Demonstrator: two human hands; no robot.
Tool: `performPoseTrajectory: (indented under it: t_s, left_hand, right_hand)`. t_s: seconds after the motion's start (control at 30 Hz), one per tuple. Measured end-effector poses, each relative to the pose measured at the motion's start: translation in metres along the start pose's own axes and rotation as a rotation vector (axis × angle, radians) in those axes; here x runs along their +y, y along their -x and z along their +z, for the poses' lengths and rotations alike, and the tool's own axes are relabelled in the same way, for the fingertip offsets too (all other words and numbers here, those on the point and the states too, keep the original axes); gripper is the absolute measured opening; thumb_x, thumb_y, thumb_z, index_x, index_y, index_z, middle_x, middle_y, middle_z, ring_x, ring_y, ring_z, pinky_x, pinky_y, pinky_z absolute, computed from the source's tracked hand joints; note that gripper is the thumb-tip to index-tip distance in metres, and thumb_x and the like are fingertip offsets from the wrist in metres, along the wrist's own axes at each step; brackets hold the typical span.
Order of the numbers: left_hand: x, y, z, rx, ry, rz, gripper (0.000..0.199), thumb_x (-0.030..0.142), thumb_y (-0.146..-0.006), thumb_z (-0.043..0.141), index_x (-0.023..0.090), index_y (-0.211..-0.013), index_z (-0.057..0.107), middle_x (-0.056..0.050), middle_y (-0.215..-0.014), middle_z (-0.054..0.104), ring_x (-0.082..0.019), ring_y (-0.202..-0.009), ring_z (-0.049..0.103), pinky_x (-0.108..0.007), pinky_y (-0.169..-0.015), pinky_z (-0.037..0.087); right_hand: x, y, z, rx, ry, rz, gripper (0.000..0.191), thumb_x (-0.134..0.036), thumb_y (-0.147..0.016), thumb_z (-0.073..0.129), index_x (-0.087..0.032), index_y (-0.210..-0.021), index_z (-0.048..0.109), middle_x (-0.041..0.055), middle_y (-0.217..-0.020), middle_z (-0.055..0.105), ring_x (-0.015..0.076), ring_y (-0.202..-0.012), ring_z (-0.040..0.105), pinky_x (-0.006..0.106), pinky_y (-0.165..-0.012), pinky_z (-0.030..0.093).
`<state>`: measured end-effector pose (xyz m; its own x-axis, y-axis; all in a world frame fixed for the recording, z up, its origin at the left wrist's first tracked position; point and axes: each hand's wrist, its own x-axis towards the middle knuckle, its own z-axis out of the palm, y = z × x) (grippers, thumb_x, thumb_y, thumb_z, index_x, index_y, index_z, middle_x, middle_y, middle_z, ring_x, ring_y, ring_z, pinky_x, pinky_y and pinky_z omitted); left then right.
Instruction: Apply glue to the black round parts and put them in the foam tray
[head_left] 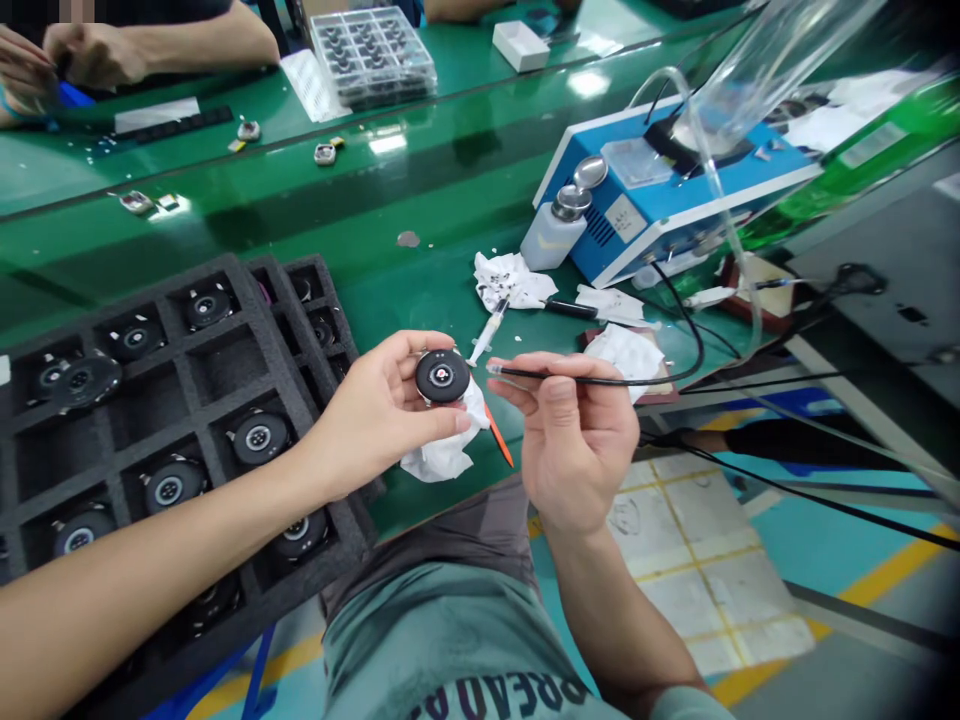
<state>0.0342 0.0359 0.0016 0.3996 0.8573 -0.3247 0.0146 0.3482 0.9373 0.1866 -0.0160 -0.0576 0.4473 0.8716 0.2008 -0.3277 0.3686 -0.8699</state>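
Observation:
My left hand (375, 405) is closed round the edge of a round black smartwatch body (442, 376). Its back, with a ringed sensor and a small reddish spot in the middle, faces up. Between the fingers of my right hand (581, 440) runs a thin black cable (675, 376) with a clear tip, pointing left at the watch, a short gap apart. Beneath the watch lies crumpled white tissue (439, 462), partly covered by my left hand. An orange stick (499, 437) lies beside it, and a small syringe (489, 330) rests just beyond.
At left, a dark foam tray (274, 350) holds several watch bodies. A pump bottle (556, 230) stands by a blue and white machine (622, 200) at right. Stained tissue (510, 280) lies before it. Across the bench, another person's hands (90, 55) work near a clear compartment box (375, 85).

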Motion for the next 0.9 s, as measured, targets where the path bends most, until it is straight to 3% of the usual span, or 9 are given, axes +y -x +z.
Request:
performPoseTrajectory:
  t_s: [0.23,0.47,0.67,0.77,0.9]
  left_hand:
    - [0.002,-0.001,0.000,-0.019,0.168,-0.073,0.058,0.003,-0.071,0.083,0.013,-0.123,0.060,-0.008,-0.111,0.075,-0.019,-0.093,0.077,-0.034,-0.094,0.058]
    - [0.002,0.000,-0.002,-0.021,0.173,-0.038,0.060,0.003,-0.068,0.086,0.014,-0.121,0.061,-0.006,-0.102,0.077,-0.015,-0.084,0.075,-0.028,-0.083,0.060]
    - [0.001,0.002,0.000,-0.014,0.033,-0.007,0.069,0.008,-0.059,0.093,0.016,-0.119,0.060,-0.005,-0.095,0.079,-0.019,-0.080,0.076,-0.031,-0.076,0.061]
    - [0.001,0.003,0.002,-0.022,-0.010,-0.038,0.071,0.009,-0.057,0.094,0.014,-0.121,0.063,-0.005,-0.095,0.079,-0.018,-0.080,0.075,-0.030,-0.075,0.061]
    - [0.005,0.004,0.001,-0.090,0.014,-0.100,0.072,0.011,-0.059,0.094,0.012,-0.125,0.065,-0.009,-0.106,0.080,-0.021,-0.088,0.077,-0.035,-0.089,0.061]
  right_hand:
    - [0.009,0.003,0.004,0.082,0.056,0.071,0.017,-0.037,-0.100,0.059,-0.029,-0.114,0.065,0.0045,-0.114,0.075,0.0186,-0.096,0.076,0.037,-0.081,0.065]
    - [0.011,0.005,0.001,-0.112,0.228,0.069,0.021,-0.030,-0.088,0.077,-0.028,-0.109,0.077,0.0053,-0.114,0.078,0.0214,-0.104,0.073,0.038,-0.091,0.061]
    - [0.006,0.004,0.000,-0.112,0.335,0.012,0.013,-0.032,-0.091,0.073,-0.028,-0.101,0.080,0.0032,-0.103,0.080,0.0224,-0.097,0.074,0.040,-0.092,0.060]
    - [0.005,0.001,-0.001,-0.116,0.348,0.064,0.010,-0.030,-0.090,0.073,-0.027,-0.095,0.080,0.0019,-0.094,0.080,0.0201,-0.088,0.074,0.035,-0.085,0.059]
    - [0.004,-0.011,-0.008,-0.166,0.325,0.146,0.012,-0.033,-0.088,0.074,-0.023,-0.091,0.079,0.0022,-0.087,0.079,0.0174,-0.079,0.071,0.031,-0.073,0.057]
